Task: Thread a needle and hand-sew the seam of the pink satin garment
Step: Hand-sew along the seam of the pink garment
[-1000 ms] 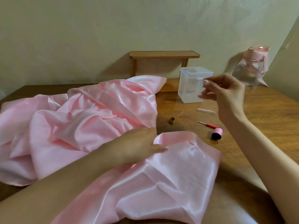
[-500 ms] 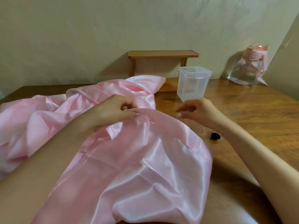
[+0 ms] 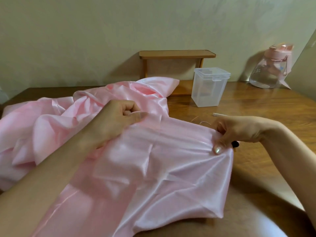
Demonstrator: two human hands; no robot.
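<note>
We see the left hand reach in from the near left edge of the table, forearm lying over the cloth, fingers curled and pinching a fold of the pink satin garment between thumb and forefinger. The right hand comes from the right edge, wrist bent, thumb on top, gripping the garment's right end. The satin is glossy and creased. Between our two hands its upper edge is pulled nearly straight, long axis running left to right across the table's middle, while the rest lies heaped toward the left edge. A pale thread curls just beyond the right hand. A clear plastic box stands near the far edge.
</note>
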